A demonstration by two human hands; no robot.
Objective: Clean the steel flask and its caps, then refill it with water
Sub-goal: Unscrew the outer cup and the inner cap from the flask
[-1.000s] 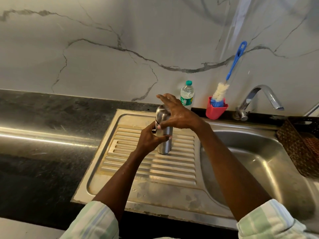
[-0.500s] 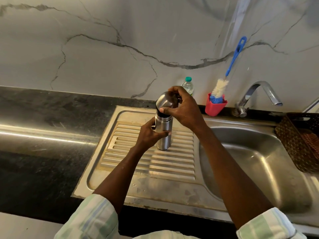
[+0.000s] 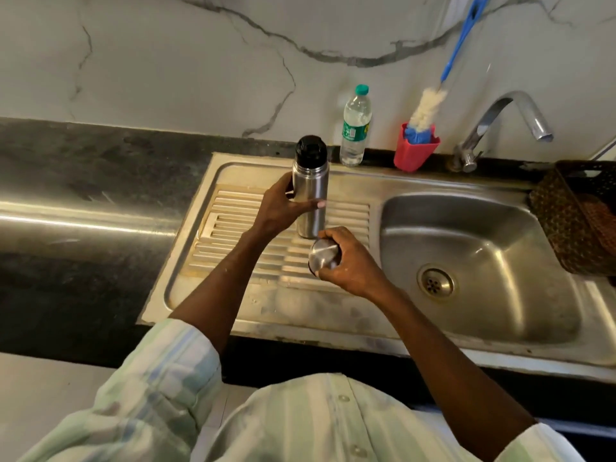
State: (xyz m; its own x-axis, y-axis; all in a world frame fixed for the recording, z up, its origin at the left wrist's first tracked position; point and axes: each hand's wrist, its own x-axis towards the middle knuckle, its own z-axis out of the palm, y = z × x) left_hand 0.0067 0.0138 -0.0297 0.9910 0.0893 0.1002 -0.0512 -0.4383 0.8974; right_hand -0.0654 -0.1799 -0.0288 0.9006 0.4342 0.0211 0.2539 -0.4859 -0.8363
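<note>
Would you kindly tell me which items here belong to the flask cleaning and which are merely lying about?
In use:
upright steel flask, gripped by left hand
domed steel outer cap, held by right hand
black inner cap
blue-handled bottle brush
chrome tap

Lying about:
clear plastic water bottle
dark woven basket

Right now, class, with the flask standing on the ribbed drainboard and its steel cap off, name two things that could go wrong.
1. The steel flask stands upright on the ribbed drainboard, steadied only by the left hand; if released, it might tip.
2. The right hand holds the rounded steel cap low beside the sink basin; it could slip and roll in.
</note>
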